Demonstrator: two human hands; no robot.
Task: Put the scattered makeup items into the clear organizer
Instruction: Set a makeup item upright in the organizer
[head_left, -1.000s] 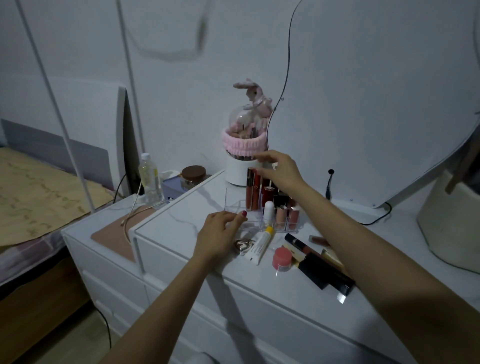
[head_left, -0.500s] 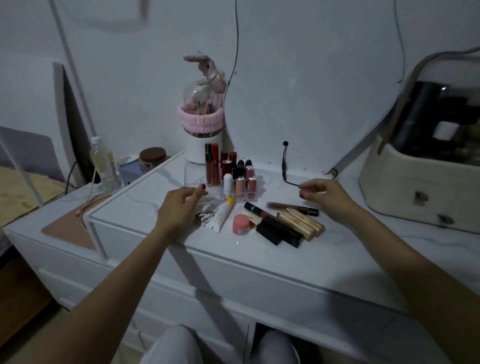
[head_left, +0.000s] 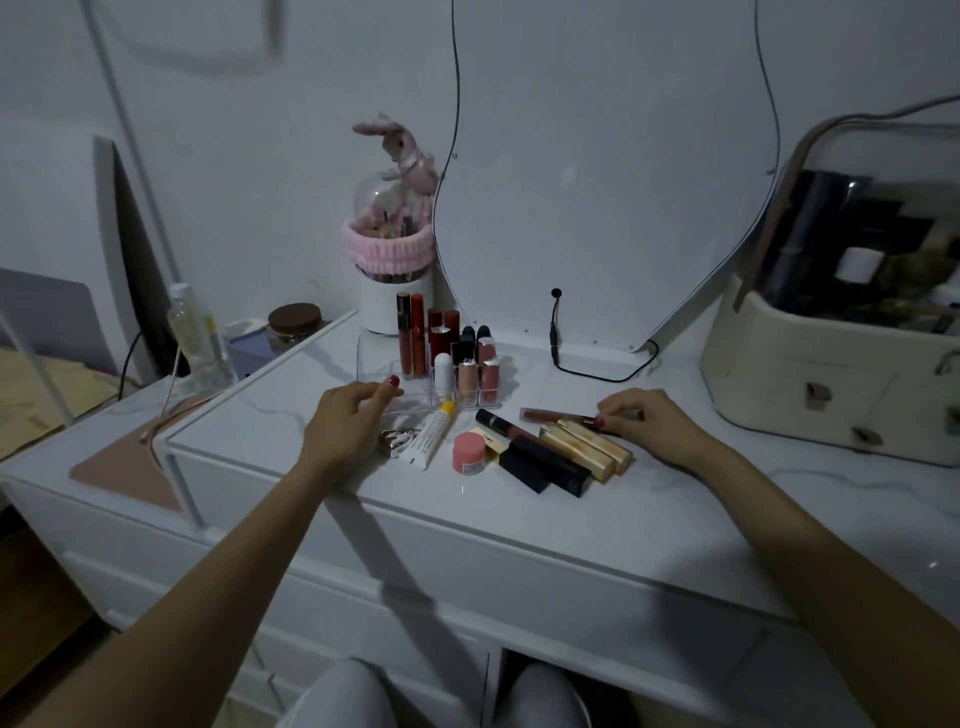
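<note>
The clear organizer (head_left: 375, 367) stands at the back of the white dresser top (head_left: 675, 519) with several lipsticks and glosses upright in it. My left hand (head_left: 347, 422) holds its front left corner, thumb on the wall. My right hand (head_left: 650, 422) pinches the dark cap end of a brown lip gloss tube (head_left: 551, 414) that lies flat on the top. Scattered between my hands are a white tube with a yellow cap (head_left: 428, 437), a pink jar (head_left: 469, 453), a dark-capped gloss (head_left: 500, 424), black cases (head_left: 545, 466), gold lipsticks (head_left: 587, 446) and a small metallic piece (head_left: 394, 440).
A white cup with a pink headband and bunny (head_left: 390, 291) stands behind the organizer. A mirror (head_left: 597, 182) leans on the wall with a black cable (head_left: 556, 332) below it. A cream cosmetic case (head_left: 831, 384) fills the right. A bottle (head_left: 200, 338) and a brown-lidded jar (head_left: 293, 321) stand at left.
My right hand left the back of the organizer, moved right and down, and closed on the gloss tube. My left hand stayed at the organizer. The view swung right.
</note>
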